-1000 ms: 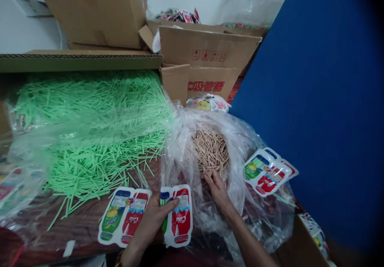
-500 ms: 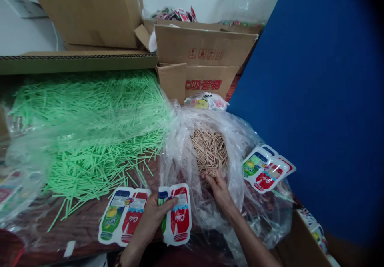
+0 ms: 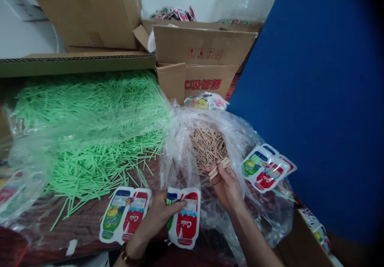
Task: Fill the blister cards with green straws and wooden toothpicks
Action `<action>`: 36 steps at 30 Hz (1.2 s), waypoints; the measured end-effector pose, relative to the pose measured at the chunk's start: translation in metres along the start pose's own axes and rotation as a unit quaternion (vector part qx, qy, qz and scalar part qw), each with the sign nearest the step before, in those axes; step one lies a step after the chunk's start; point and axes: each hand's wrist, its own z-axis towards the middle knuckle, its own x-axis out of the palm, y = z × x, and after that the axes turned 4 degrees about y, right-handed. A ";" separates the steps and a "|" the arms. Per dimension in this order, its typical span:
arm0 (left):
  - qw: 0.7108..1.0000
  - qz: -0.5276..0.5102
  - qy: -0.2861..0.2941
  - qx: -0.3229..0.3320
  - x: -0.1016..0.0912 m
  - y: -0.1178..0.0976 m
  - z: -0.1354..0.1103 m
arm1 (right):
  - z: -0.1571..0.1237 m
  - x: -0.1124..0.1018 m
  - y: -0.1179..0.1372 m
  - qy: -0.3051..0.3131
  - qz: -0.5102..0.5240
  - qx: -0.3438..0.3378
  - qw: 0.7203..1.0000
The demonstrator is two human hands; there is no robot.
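Observation:
My left hand (image 3: pixel 164 211) grips a bottle-shaped pouch (image 3: pixel 187 221) with a red cola side and a green side, the thumb lying across its front. Green sticks show inside the pouch's green half. Between the thumb and fingers of my right hand (image 3: pixel 226 183) is a small bundle of beige candy sticks (image 3: pixel 218 169). That hand is just over the near edge of a heap of beige sticks (image 3: pixel 210 145) in a clear plastic bag (image 3: pixel 180 139). Another twin-bottle pouch (image 3: pixel 124 215) lies on the table, left of my left hand.
A large mass of green sticks (image 3: pixel 102 119) spreads across the left in clear plastic. Filled pouches (image 3: pixel 267 167) lie stacked at right on the bag. Cardboard boxes (image 3: pixel 204 55) stand behind, and a blue panel (image 3: pixel 315 111) rises on the right. An open carton (image 3: pixel 300 239) sits low at right.
My right hand has lifted slightly and turned, bringing the bundle of beige sticks into clear view. My left hand has shifted right with the pouch, nearer the right hand.

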 end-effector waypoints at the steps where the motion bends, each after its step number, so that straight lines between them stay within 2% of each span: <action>1: 1.000 0.001 0.011 -0.005 0.002 -0.002 0.000 | -0.001 0.008 0.003 0.007 0.036 0.007 0.999; 5: 1.000 0.004 0.022 0.006 0.003 -0.004 0.001 | -0.006 0.037 0.005 0.049 0.107 0.018 0.993; 8: 0.999 -0.016 0.025 0.012 0.001 -0.002 0.001 | -0.011 0.051 0.002 0.073 0.094 0.015 0.993; 12: 0.999 -0.016 0.024 0.021 0.000 -0.003 0.000 | -0.019 0.058 -0.005 0.065 0.061 0.035 0.995; 18: 0.998 -0.039 0.017 0.036 0.003 -0.010 -0.002 | -0.029 0.061 -0.013 0.034 0.037 0.074 0.996; 24: 0.997 -0.053 0.019 0.047 0.003 -0.012 -0.003 | -0.034 0.056 -0.014 0.040 -0.004 0.096 0.995; 27: 0.999 -0.027 -0.003 0.047 0.002 -0.011 -0.002 | -0.034 0.049 -0.014 0.083 -0.037 0.092 0.992; 30: 0.998 -0.002 -0.022 0.052 -0.001 -0.012 0.001 | -0.031 0.043 -0.011 0.165 -0.070 0.119 0.977; 32: 0.998 0.006 -0.029 0.059 -0.004 -0.013 0.002 | -0.027 0.042 -0.008 0.199 -0.082 0.131 0.968; 36: 0.998 0.018 -0.010 0.062 -0.009 -0.016 0.003 | -0.017 0.048 0.002 0.194 -0.104 0.062 0.973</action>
